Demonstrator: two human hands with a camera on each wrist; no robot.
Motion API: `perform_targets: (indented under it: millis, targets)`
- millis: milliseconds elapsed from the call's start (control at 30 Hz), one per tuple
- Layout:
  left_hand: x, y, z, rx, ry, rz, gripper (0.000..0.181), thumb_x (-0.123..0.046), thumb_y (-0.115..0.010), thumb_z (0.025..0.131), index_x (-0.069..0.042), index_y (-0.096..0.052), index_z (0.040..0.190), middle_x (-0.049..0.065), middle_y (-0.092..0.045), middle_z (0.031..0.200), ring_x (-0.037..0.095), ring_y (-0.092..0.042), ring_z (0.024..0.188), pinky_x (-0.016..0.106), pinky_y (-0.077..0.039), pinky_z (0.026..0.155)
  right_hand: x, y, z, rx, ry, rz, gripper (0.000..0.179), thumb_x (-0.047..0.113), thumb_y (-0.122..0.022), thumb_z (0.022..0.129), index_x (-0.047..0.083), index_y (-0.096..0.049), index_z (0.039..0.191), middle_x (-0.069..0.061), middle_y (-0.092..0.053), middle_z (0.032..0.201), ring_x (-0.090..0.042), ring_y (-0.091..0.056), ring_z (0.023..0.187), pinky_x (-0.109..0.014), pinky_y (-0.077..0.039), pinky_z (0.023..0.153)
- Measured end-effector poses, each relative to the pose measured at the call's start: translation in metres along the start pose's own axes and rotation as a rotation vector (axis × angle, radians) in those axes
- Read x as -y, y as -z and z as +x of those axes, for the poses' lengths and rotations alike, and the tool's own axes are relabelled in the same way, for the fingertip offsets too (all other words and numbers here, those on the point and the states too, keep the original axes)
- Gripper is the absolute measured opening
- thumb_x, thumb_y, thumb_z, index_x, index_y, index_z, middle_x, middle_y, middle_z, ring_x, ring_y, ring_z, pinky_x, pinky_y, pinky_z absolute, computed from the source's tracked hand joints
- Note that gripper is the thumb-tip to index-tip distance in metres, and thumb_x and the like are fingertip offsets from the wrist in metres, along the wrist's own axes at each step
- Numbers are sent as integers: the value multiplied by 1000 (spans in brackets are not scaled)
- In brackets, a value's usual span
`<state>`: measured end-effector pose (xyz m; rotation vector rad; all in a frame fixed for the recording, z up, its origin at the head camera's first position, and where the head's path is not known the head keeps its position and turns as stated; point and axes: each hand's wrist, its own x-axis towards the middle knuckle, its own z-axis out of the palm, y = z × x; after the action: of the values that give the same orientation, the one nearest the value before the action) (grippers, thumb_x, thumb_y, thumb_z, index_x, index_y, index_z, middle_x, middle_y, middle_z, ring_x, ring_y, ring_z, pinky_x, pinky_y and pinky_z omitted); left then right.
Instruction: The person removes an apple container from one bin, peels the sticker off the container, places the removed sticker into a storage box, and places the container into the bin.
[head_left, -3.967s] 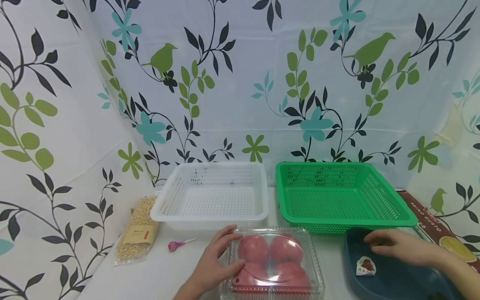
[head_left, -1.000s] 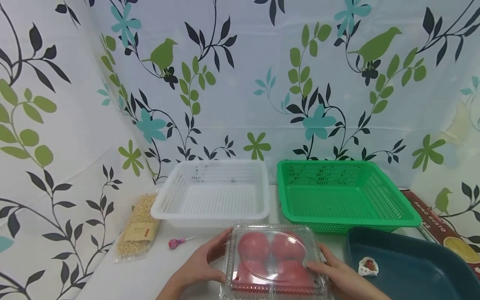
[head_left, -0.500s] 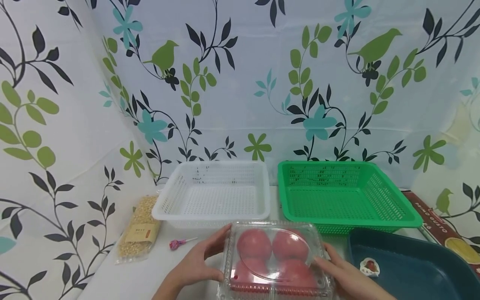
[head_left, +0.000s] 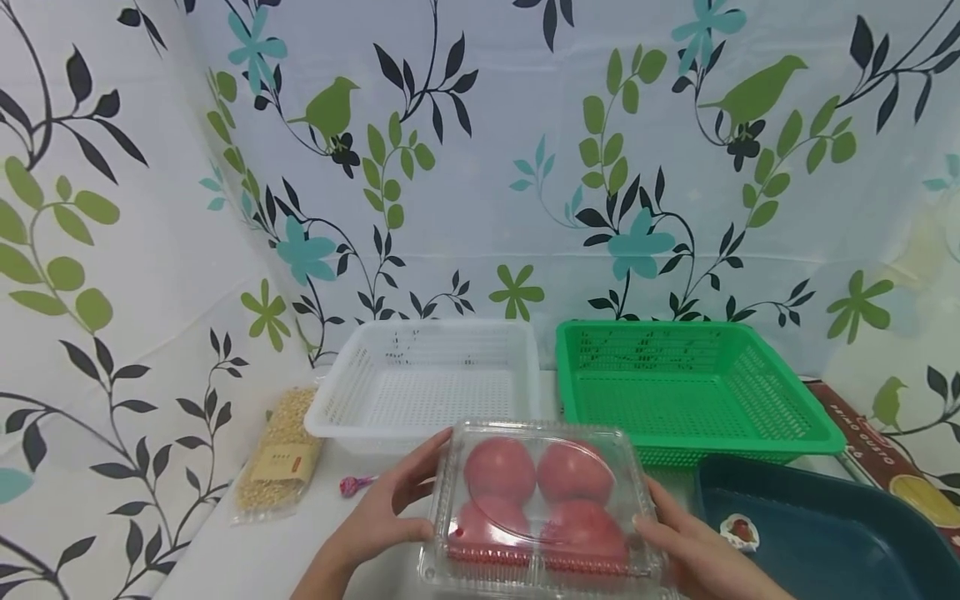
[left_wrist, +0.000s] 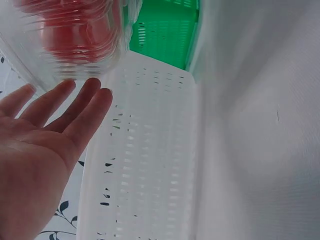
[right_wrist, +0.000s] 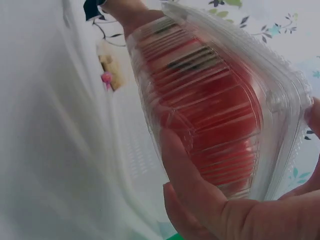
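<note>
A clear plastic clamshell box (head_left: 538,508) with several round red fruits, perhaps tomatoes, is raised off the white table and tilted slightly. My left hand (head_left: 378,518) holds its left side, thumb at the near edge and fingers along the wall. The left wrist view has the fingertips of this hand (left_wrist: 47,145) against the ribbed plastic. On the other side my right hand (head_left: 693,546) grips the box, thumb on the lid's edge. In the right wrist view, the fingers of that hand (right_wrist: 200,200) lie on its ribbed wall and underside. The table beneath the box is hidden.
Behind the box stand a white basket (head_left: 431,429) and a green basket (head_left: 697,454). At left lie a bag of pale yellow kernels (head_left: 277,454) and a wrapped lollipop (head_left: 352,485). A dark blue tray (head_left: 840,533) at right holds a small white-and-red packet (head_left: 740,532). A brown box (head_left: 862,433) lies behind.
The right hand left the blue tray and took hold of the clamshell box's right side. Both hands then raised it from the table, and it now partly covers the lollipop's stick side.
</note>
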<state>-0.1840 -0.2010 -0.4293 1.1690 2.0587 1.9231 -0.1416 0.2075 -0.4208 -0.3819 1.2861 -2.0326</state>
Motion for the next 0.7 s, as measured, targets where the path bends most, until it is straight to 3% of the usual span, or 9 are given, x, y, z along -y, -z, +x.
perform_targets:
  millis: [233,400,533,700]
  targets:
    - [-3,-1,-2,-28,-29,-70,89,-28,-78,91,-3,-27,158,20,-43,152,21,-43,139,33,-40,111,6,-10,2,-136,-47,-26,77,29,-37,110,20,22,158,-11,-36,150,-30,-55,124,-51,-50,100]
    - [-5,-4,-7,-119,-6,-131,72,-16,-66,99,-1,-27,158,15,-42,154,21,-46,137,31,-42,110,14,-17,9,-192,-48,-29,78,33,-41,108,20,16,160,-11,-42,147,-30,-56,123,-52,-50,100]
    - [-6,-5,-8,-289,80,-117,57,-8,-51,104,-2,-28,156,22,-38,155,21,-53,131,32,-48,104,24,-23,17,-272,-11,-130,78,29,-47,106,14,6,162,-6,-51,138,-24,-59,117,-46,-52,96]
    - [-6,-3,-13,-548,223,-106,46,-8,-45,107,-4,-36,152,22,-45,149,20,-61,122,35,-53,98,36,-27,26,-311,-14,-178,79,34,-49,103,10,0,162,-6,-50,139,-21,-58,116,-43,-52,95]
